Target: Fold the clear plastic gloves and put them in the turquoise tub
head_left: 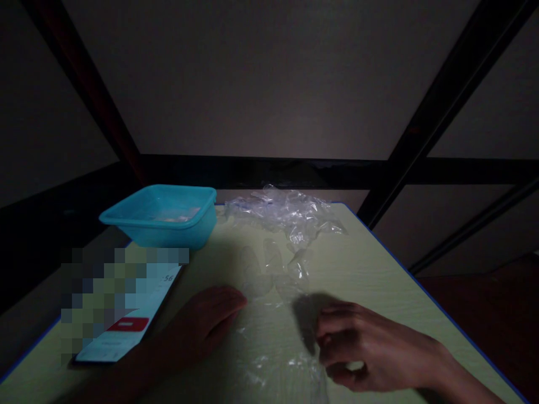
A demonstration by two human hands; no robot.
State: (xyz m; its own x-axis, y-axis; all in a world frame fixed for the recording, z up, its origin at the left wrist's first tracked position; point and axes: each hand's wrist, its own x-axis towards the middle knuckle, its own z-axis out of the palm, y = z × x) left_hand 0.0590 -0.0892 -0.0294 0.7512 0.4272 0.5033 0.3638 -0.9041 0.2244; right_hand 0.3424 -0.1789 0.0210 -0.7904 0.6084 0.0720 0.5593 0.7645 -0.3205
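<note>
A thin clear plastic piece (269,286), shaped like a glove, lies spread on the pale table (357,269) between my hands. My left hand (210,317) rests at its left edge, fingers stretched out together and pointing right, with nothing seen in them. To the right of the plastic is my right hand (357,348), its fingers curled but apart from the thumb, a gap showing between them; nothing is visible in it. Behind the flat piece lies a crumpled heap of clear plastic (290,213) near the table's far edge.
A turquoise basket (197,233) stands at the back left, with something pale inside it. A phone (147,308) with its screen lit lies at the left, beside my left forearm. The table has a blue edge, and a dark-framed panel rises behind it.
</note>
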